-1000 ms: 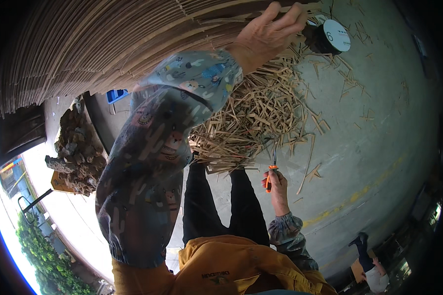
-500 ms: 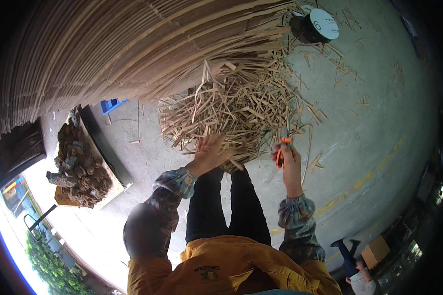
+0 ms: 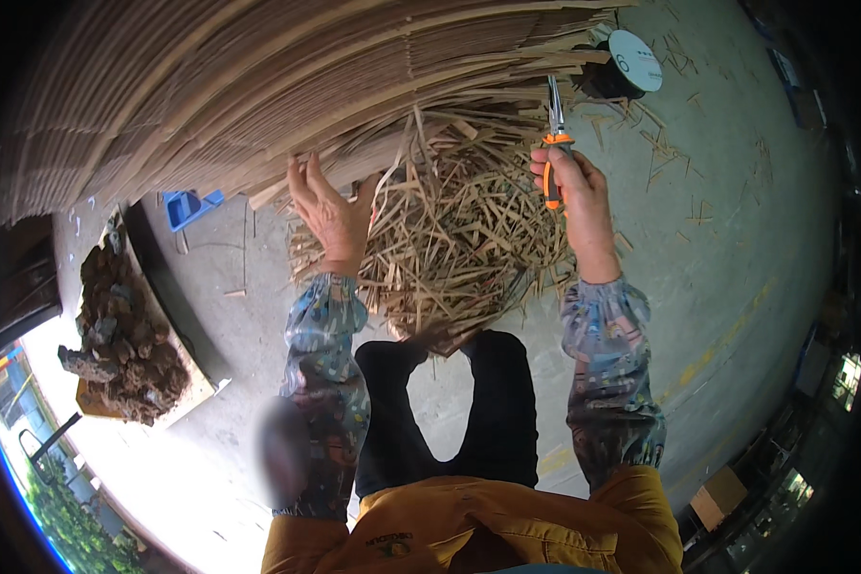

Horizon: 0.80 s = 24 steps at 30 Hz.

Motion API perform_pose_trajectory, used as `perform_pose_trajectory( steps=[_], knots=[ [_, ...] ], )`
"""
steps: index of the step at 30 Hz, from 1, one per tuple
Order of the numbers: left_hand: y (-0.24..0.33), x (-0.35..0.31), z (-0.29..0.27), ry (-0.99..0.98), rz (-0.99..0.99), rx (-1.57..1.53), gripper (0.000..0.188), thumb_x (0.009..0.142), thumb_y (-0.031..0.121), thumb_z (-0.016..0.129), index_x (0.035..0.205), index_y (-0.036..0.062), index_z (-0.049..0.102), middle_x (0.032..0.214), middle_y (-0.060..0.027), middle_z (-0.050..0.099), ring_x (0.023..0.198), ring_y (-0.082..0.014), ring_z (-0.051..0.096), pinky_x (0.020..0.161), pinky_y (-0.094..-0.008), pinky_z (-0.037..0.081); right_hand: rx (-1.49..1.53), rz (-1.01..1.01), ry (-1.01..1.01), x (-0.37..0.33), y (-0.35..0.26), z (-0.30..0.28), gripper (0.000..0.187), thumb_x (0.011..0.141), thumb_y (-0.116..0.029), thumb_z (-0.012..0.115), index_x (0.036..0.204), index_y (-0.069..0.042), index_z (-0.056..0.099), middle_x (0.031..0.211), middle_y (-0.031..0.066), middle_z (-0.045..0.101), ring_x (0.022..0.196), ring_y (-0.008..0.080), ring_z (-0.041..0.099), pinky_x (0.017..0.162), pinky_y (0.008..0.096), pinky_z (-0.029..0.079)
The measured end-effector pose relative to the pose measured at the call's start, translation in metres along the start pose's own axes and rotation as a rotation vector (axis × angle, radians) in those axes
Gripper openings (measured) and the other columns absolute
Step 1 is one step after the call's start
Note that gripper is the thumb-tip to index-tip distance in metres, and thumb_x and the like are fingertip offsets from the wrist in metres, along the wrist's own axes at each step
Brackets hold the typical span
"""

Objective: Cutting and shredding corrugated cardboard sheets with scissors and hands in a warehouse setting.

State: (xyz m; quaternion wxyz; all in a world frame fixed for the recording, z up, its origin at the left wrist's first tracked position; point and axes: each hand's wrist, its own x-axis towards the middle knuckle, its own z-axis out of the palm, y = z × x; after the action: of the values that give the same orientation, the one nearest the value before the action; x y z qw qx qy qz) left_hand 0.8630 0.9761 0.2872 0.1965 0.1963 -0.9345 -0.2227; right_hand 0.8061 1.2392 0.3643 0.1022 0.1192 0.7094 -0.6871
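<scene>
My left hand (image 3: 333, 215) reaches to the lower edge of a wide stack or mat of thin brown slats (image 3: 230, 105), its fingers spread and the fingertips at the slat edges. It holds nothing that I can see. In my right hand (image 3: 585, 196) is a pair of long-nosed pliers (image 3: 554, 143) with orange-and-black handles. Their silver jaws point away from me, close to the right ends of the slats. Between my hands lies a heap of short cut strips (image 3: 469, 234), just in front of my feet.
A dark drum with a white round top (image 3: 634, 60) stands at the far right among scattered strips. On the left are a blue plastic tray (image 3: 189, 208) and a low cart (image 3: 196, 383) loaded with brown and grey lumps. A cardboard box (image 3: 718, 497) sits at lower right.
Both hands have moved forward from the near side of the heap to the slats, the left also leftward. The pliers have stayed in my right hand. A person at lower right has gone from view.
</scene>
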Motion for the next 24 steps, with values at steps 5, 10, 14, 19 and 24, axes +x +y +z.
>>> perform_pose_trajectory(
  steps=[5,10,14,19,24],
  knots=[
    [-0.014,-0.004,0.038,0.113,0.004,-0.08,0.083,0.064,0.04,0.073,0.126,0.0031,0.032,0.119,-0.015,0.036,0.113,-0.0321,0.031,0.093,-0.0437,0.024,0.03,0.066,-0.026,0.021,-0.002,-0.019,0.033,0.081,-0.029,0.056,0.097,-0.001,0.061,0.094,0.0037,0.062,0.084,0.0095,0.056,0.072,0.0242,0.043],
    [-0.026,-0.005,0.057,0.273,0.116,0.224,0.07,0.067,0.054,0.064,0.114,0.0058,0.045,0.109,-0.0107,0.042,0.101,-0.0274,0.036,0.088,-0.0434,0.023,-0.13,-0.173,-0.115,0.057,-0.002,-0.032,0.033,0.083,-0.032,0.051,0.093,-0.002,0.06,0.074,0.0009,0.055,0.069,0.0088,0.053,0.065,0.025,0.043],
    [-0.028,-0.011,0.077,0.193,0.1,-0.093,0.063,0.073,0.055,0.058,0.107,0.0028,0.048,0.104,-0.0117,0.043,0.098,-0.0245,0.04,0.084,-0.0405,0.031,-0.056,-0.197,-0.147,0.057,0.047,-0.046,0.03,0.084,-0.032,0.05,0.084,-0.003,0.057,0.075,0.003,0.057,0.057,0.0089,0.053,0.05,0.0204,0.041],
    [-0.006,-0.025,0.133,0.267,0.16,-0.449,0.084,0.07,0.053,0.063,0.119,-0.0076,0.032,0.106,-0.0179,0.042,0.099,-0.029,0.042,0.089,-0.043,0.033,-0.028,-0.051,-0.182,0.053,0.138,-0.034,0.03,0.086,-0.029,0.048,0.092,-0.001,0.056,0.08,0.0053,0.059,0.063,0.0109,0.055,0.053,0.0222,0.043],
    [0.013,-0.015,0.172,0.446,0.122,-0.31,0.094,0.062,0.036,0.074,0.126,-0.0068,0.02,0.114,-0.0213,0.041,0.102,-0.0322,0.042,0.091,-0.0446,0.029,-0.034,-0.349,-0.303,0.064,0.132,-0.039,0.039,0.087,-0.022,0.043,0.115,0.004,0.048,0.104,0.0132,0.058,0.094,0.0185,0.056,0.078,0.0293,0.044]
  ],
)
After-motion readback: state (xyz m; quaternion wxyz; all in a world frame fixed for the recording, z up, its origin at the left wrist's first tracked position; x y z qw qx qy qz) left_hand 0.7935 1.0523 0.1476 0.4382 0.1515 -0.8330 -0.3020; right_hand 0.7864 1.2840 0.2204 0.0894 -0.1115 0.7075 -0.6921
